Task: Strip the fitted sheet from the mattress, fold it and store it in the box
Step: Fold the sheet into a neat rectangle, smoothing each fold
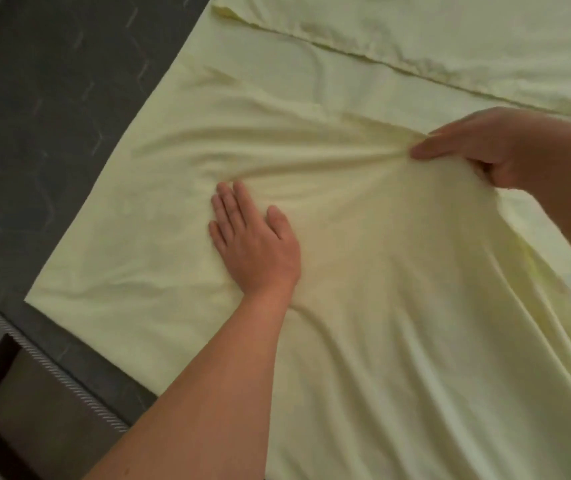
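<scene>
Dark grey mattress (45, 140) is carrying everything, with its quilted hex pattern showing on the bare strip at left and striped piping (55, 370) running along the near edge. Pale yellow sheet (398, 323) is lying spread directly on it, wrinkling mid-span and stopping short of the left side. A gathered hem (363, 55) is crossing the sheet diagonally at upper right.

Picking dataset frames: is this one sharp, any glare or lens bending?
Head view: soft throughout, right hand blurred; flat light, no glare; the left edge of the pale yellow fabric sheet on the dark grey mattress bows, likely wide-angle distortion.
</scene>
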